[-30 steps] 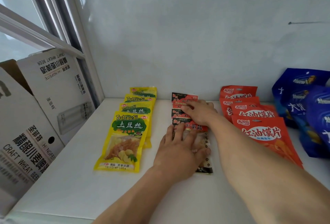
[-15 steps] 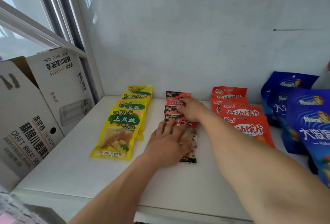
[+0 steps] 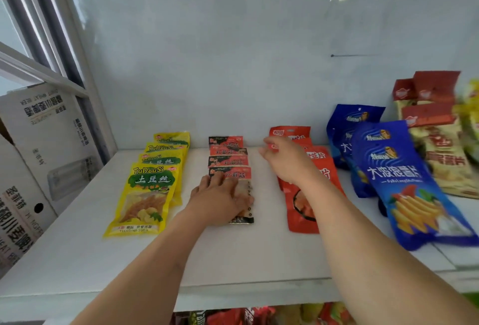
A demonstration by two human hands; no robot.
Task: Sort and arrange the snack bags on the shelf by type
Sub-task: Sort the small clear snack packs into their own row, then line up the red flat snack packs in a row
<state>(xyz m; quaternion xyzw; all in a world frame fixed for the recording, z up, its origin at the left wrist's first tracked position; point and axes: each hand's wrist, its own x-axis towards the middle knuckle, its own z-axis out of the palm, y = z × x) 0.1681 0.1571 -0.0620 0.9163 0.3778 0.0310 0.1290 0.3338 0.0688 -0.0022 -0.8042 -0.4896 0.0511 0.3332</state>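
Head view. White shelf [image 3: 259, 254], left to right: overlapping row of four yellow plastic potato-shred bags [image 3: 147, 195]; row of four black-and-red snack packets [image 3: 229, 161]; orange-red chip bags [image 3: 298, 210]; blue glossy chip bags [image 3: 404, 182]. All rows run front to back, long axes toward the wall, printed tops at the far end. Left hand [image 3: 220, 201] still rests flat, fingers straight, on the nearest black-and-red packet. Right hand [image 3: 287, 161] has left that row since half a second ago; it hovers over the orange-red bags, fingers loose, holding nothing.
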